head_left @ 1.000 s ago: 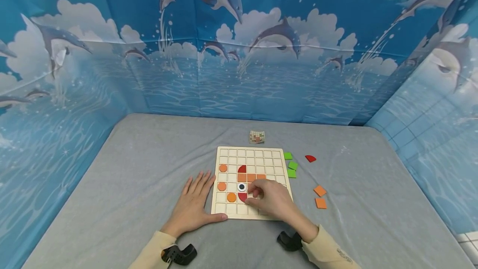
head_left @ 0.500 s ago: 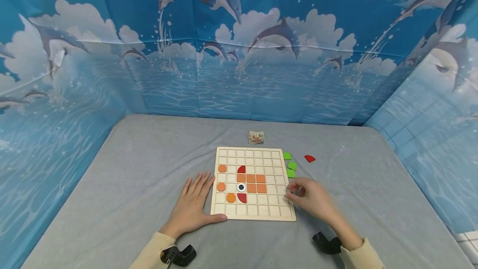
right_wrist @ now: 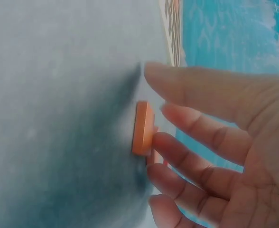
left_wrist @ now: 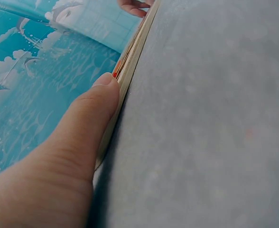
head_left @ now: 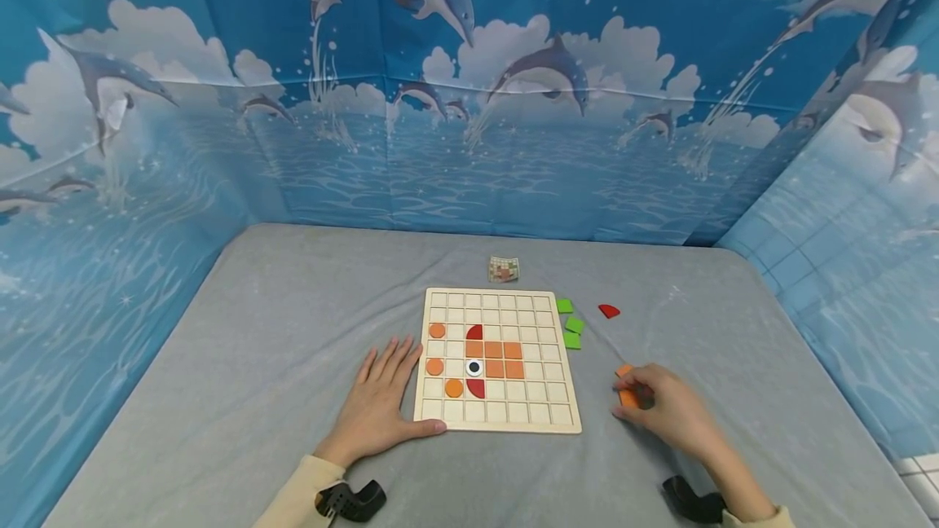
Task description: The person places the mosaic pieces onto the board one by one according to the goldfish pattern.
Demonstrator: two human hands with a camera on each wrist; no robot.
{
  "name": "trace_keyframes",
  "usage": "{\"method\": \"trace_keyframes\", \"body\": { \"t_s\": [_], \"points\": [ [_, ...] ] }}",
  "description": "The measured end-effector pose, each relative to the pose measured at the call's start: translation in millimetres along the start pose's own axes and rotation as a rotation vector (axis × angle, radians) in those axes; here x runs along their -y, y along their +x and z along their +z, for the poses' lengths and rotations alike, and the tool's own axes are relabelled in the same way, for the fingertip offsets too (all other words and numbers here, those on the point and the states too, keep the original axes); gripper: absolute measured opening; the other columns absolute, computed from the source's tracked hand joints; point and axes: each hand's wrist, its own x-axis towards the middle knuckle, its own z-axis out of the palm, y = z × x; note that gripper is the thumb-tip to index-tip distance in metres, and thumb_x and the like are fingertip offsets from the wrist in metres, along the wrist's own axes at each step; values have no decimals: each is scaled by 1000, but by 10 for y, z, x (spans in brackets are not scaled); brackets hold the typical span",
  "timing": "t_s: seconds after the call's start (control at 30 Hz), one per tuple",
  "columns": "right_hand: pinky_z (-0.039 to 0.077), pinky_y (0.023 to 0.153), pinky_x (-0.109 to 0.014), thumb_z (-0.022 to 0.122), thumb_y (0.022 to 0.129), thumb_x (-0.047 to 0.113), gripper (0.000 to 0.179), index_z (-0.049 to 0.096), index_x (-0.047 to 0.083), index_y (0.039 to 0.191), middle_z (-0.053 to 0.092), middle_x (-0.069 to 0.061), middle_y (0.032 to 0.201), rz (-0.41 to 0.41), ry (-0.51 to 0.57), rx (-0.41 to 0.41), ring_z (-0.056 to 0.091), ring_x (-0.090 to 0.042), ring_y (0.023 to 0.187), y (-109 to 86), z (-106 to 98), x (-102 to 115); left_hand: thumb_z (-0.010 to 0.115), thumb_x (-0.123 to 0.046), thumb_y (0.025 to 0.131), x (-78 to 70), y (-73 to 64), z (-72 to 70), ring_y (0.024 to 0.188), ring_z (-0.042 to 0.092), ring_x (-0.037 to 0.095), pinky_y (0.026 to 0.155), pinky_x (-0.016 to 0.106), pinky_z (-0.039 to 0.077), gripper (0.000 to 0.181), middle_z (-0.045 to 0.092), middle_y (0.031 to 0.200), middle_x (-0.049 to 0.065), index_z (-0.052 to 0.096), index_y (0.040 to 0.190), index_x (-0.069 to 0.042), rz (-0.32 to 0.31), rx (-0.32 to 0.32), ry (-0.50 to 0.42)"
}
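Observation:
My left hand (head_left: 377,414) lies flat at the left side of a wooden grid board (head_left: 539,412), its thumb (left_wrist: 99,95) against the near edge. Set into the board are several orange squares (head_left: 494,349), several orange discs (head_left: 454,388), two red quarter-circles (head_left: 475,389) and a white eye disc with a black centre (head_left: 474,367). Right of the board, my right hand (head_left: 671,410) hovers around two loose orange square tiles (head_left: 628,399). In the right wrist view, thumb and fingers are spread apart around an orange tile (right_wrist: 140,127) that lies on the cloth, not pinched.
Several green square tiles (head_left: 572,341) lie along the board's right edge. A loose red quarter-circle (head_left: 609,311) is farther right. Behind the board sits a small patterned card (head_left: 504,270). Grey cloth (head_left: 308,292) covers the table, with a dolphin-print curtain (head_left: 440,178) around it.
My right hand has moved from over the board out to the right, to the loose orange tiles, uncovering the orange squares in the grid. The left hand has stayed in place.

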Motion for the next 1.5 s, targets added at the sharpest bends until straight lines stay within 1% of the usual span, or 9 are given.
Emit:
{"method": "trace_keyframes", "body": {
  "t_s": [0.13, 0.2, 0.4, 0.63, 0.77, 0.93, 1.03, 1.2, 1.5],
  "points": [
    [43, 64, -34, 87, 67, 16, 31, 72, 12, 94, 59, -1, 93, 35, -12, 31, 48, -16, 74, -28, -13, -16, 45, -87, 68, 6, 4, 5, 143, 4, 23, 114, 44, -1, 116, 13, 157, 6, 18, 153, -13, -2, 16, -3],
    [42, 63, -33, 86, 68, 15, 31, 72, 11, 95, 59, -2, 93, 34, -7, 31, 47, -16, 73, -40, -14, -30, 45, -88, 68, 7, 5, 10, 143, 4, 23, 114, 45, 0, 116, 13, 157, 6, 18, 153, -13, -2, 15, -4],
    [39, 57, -31, 84, 70, 15, 27, 70, 10, 93, 58, 0, 87, 47, 4, 35, 45, -16, 68, -39, -14, -106, 44, -89, 67, 5, 8, 23, 143, 5, 22, 114, 44, 0, 117, 14, 157, 6, 19, 153, -14, -4, 5, -1],
    [41, 57, -32, 84, 71, 18, 28, 68, 7, 92, 57, -2, 86, 120, 14, 48, 47, -17, 68, -30, -26, -147, 42, -90, 67, -2, 17, 35, 143, 6, 22, 114, 43, 0, 117, 15, 157, 5, 20, 153, -13, 4, -7, 23],
    [40, 55, -31, 84, 72, 19, 28, 66, 8, 90, 56, -1, 83, 136, 6, 67, 46, -17, 65, -12, -32, -133, 42, -90, 67, -7, 16, 26, 143, 6, 23, 114, 43, 0, 118, 15, 157, 6, 21, 153, -12, 3, -8, 19],
    [38, 53, -31, 83, 73, 19, 25, 64, 13, 89, 54, 1, 78, 123, 12, 74, 45, -16, 62, -15, -29, -123, 43, -89, 67, -1, 9, 18, 143, 6, 23, 114, 43, 0, 118, 15, 157, 6, 21, 153, -12, 2, -4, 14],
    [36, 53, -31, 83, 74, 21, 25, 64, 15, 89, 53, 2, 75, 104, 17, 61, 45, -16, 62, -31, -25, -128, 43, -89, 67, 4, 8, 17, 143, 6, 23, 114, 43, 0, 117, 15, 157, 6, 20, 153, -13, 1, -3, 13],
    [36, 53, -30, 83, 73, 20, 24, 64, 17, 89, 51, 3, 72, 99, 26, 33, 47, -14, 61, -66, -12, -121, 44, -89, 67, 4, 8, 12, 143, 6, 23, 114, 44, 1, 117, 15, 157, 6, 21, 153, -12, -1, -4, 7],
    [37, 53, -30, 84, 72, 21, 24, 64, 19, 86, 51, 4, 73, 102, 18, 7, 48, -13, 62, -73, 22, -103, 44, -89, 67, 9, 1, 8, 143, 6, 22, 114, 43, 0, 118, 15, 157, 6, 20, 153, -13, -3, -7, 6]
  ]
}}
